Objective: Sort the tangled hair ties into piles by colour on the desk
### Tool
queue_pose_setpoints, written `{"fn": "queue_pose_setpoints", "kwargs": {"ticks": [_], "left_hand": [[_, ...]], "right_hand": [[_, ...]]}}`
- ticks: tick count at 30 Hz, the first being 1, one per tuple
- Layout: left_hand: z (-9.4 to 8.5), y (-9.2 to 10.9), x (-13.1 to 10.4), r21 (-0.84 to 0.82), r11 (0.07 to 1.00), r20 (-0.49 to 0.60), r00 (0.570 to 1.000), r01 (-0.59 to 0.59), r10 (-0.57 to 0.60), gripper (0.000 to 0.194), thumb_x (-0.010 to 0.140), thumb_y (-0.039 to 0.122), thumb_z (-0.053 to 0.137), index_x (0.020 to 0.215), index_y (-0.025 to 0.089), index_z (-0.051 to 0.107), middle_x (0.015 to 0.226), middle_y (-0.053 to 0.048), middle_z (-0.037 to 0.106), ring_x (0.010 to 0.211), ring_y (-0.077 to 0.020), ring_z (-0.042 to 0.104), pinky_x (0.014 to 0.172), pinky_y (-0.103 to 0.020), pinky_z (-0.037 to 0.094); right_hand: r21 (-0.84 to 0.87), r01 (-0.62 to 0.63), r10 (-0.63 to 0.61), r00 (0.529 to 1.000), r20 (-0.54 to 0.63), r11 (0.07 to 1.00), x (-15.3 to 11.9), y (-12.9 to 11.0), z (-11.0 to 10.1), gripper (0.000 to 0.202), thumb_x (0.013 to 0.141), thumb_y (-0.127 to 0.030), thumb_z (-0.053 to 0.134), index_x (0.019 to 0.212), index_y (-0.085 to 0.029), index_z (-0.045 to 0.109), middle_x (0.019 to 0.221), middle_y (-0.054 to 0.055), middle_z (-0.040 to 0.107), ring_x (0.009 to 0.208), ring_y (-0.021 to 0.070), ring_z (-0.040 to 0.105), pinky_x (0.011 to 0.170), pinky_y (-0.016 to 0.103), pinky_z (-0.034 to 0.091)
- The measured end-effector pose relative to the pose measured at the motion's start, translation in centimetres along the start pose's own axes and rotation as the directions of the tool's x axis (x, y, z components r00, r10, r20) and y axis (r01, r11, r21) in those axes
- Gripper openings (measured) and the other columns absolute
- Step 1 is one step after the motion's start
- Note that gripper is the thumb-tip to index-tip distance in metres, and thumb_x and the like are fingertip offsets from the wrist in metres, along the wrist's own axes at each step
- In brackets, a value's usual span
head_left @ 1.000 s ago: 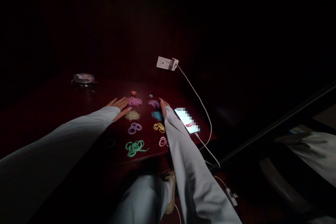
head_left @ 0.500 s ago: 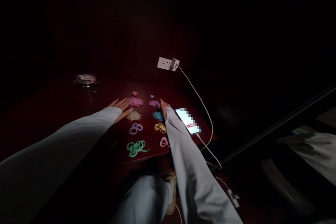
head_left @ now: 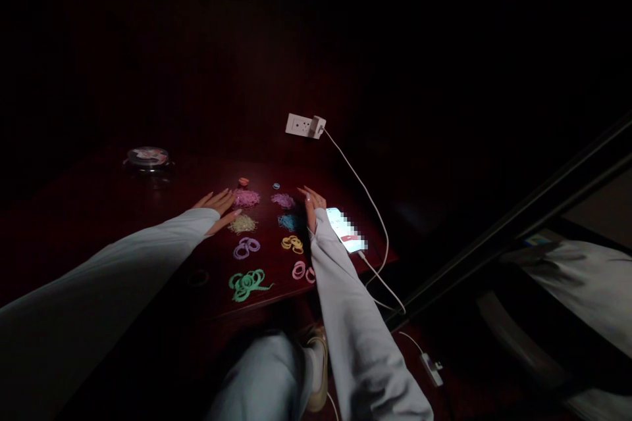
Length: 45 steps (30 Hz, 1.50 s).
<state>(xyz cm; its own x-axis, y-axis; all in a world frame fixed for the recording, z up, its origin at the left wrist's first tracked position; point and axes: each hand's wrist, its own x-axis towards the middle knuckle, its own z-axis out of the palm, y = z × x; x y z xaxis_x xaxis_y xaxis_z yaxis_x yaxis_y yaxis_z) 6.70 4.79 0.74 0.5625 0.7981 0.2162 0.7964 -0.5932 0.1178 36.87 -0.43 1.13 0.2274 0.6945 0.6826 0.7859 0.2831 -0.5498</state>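
My left hand (head_left: 217, 206) lies with fingers stretched out at the left edge of a pink pile of small rubber bands (head_left: 246, 198). Its thumb reaches the cream pile of small bands (head_left: 243, 223). My right hand (head_left: 314, 204) is open, fingers extended, just right of a purple pile of small bands (head_left: 283, 200) and apart from it. Below that sits a blue pile of bands (head_left: 288, 222). Nearer me lie purple hair ties (head_left: 245, 248), yellow hair ties (head_left: 292, 245), green coiled hair ties (head_left: 248, 285) and pink hair ties (head_left: 299, 270), partly beside my sleeve.
A clear round container (head_left: 148, 158) stands at the back left of the dark red table (head_left: 197, 174). A lit phone (head_left: 345, 230) on a white cable (head_left: 374, 191) lies right of my arm. The wall socket (head_left: 298, 125) holds a charger. A power strip (head_left: 431, 369) lies on the floor.
My right hand has moved right, away from the purple small bands, and its fingers have straightened. My left hand stays by the pink pile. The whole view has shifted slightly.
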Motion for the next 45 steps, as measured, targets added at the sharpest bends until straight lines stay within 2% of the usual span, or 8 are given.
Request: {"fn": "queue_pose_setpoints", "kwargs": {"ticks": [5,11,15,18,23,28,40,45], "left_hand": [[1.0,-0.4,0.3,0.006,1.0,-0.059,0.998,-0.024,0.024,0.068,0.111,0.042,0.025,0.173,0.015,0.033,0.172,-0.015,0.044,0.164,-0.0267,0.036,0.133,-0.049,0.03],[1.9,-0.7,0.3,-0.015,1.0,-0.121,0.992,-0.025,0.023,0.071,0.112,0.049,0.022,0.172,0.014,0.035,0.172,-0.017,0.045,0.163,-0.0265,0.039,0.132,-0.047,0.03],[2.1,-0.8,0.3,-0.018,1.0,-0.143,0.99,-0.024,0.021,0.072,0.111,0.052,0.022,0.172,0.015,0.036,0.174,-0.016,0.042,0.163,-0.0257,0.038,0.133,-0.046,0.029],[2.0,-0.7,0.4,-0.013,1.0,-0.117,0.993,-0.009,0.007,0.076,0.11,0.05,0.022,0.17,0.006,0.036,0.175,-0.02,0.037,0.164,-0.0278,0.036,0.133,-0.046,0.027],[1.7,-0.7,0.4,-0.009,1.0,-0.098,0.995,-0.003,0.002,0.074,0.11,0.047,0.02,0.171,0.008,0.036,0.176,-0.018,0.036,0.165,-0.0267,0.035,0.134,-0.044,0.028],[1.5,-0.7,0.2,-0.001,1.0,-0.115,0.993,-0.004,0.004,0.073,0.111,0.049,0.021,0.173,0.012,0.033,0.176,-0.017,0.038,0.164,-0.0277,0.037,0.132,-0.044,0.03],[1.3,-0.2,0.0,0.004,1.0,-0.134,0.991,0.019,-0.018,0.072,0.11,0.048,0.024,0.173,0.014,0.032,0.176,-0.017,0.038,0.164,-0.0297,0.037,0.132,-0.047,0.03],[1.4,-0.3,0.1,0.006,1.0,-0.126,0.992,0.024,-0.023,0.071,0.11,0.047,0.024,0.171,0.012,0.037,0.176,-0.017,0.038,0.164,-0.0317,0.036,0.132,-0.047,0.031]], "right_hand": [[-0.138,0.125,-0.143,0.981,-0.132,0.982,-3.7,-2.0,-6.3,0.046,0.113,-0.036,0.036,0.126,-0.026,0.079,0.128,0.008,0.076,0.122,0.0221,0.064,0.108,0.039,0.048],[-0.375,0.008,-0.12,0.953,-0.277,0.927,-7.9,-2.0,-13.4,0.04,0.108,-0.028,0.042,0.12,-0.02,0.079,0.118,0.011,0.078,0.112,0.0259,0.065,0.1,0.041,0.047],[-0.43,-0.052,-0.104,0.937,-0.333,0.901,-10.8,-2.5,-15.8,0.039,0.108,-0.028,0.042,0.119,-0.02,0.079,0.118,0.012,0.077,0.111,0.0267,0.063,0.101,0.042,0.046],[-0.473,-0.06,-0.105,0.943,-0.315,0.879,-14.5,-3.8,-14.9,0.038,0.109,-0.028,0.043,0.119,-0.022,0.08,0.117,0.011,0.078,0.109,0.0262,0.061,0.1,0.041,0.045],[-0.567,-0.106,-0.033,0.973,-0.23,0.817,-20.3,-6.6,-9.6,0.043,0.107,-0.027,0.046,0.139,-0.031,0.074,0.137,0.008,0.075,0.108,0.0272,0.062,0.104,0.046,0.044],[-0.594,-0.234,0.116,0.966,-0.23,0.77,-21.1,-8.2,-6.0,0.052,0.106,-0.029,0.044,0.155,-0.032,0.062,0.157,0.013,0.063,0.125,0.0348,0.061,0.112,0.061,0.041],[-0.615,-0.239,0.167,0.971,-0.173,0.751,-19.4,-7.8,-5.6,0.049,0.107,-0.03,0.049,0.152,-0.037,0.066,0.162,0.009,0.058,0.135,0.0354,0.058,0.116,0.063,0.041],[-0.576,-0.269,0.124,0.953,-0.278,0.772,-17.5,-5.1,-8.7,0.048,0.107,-0.031,0.044,0.146,-0.035,0.072,0.159,0.013,0.059,0.134,0.0372,0.056,0.114,0.068,0.041]]}}
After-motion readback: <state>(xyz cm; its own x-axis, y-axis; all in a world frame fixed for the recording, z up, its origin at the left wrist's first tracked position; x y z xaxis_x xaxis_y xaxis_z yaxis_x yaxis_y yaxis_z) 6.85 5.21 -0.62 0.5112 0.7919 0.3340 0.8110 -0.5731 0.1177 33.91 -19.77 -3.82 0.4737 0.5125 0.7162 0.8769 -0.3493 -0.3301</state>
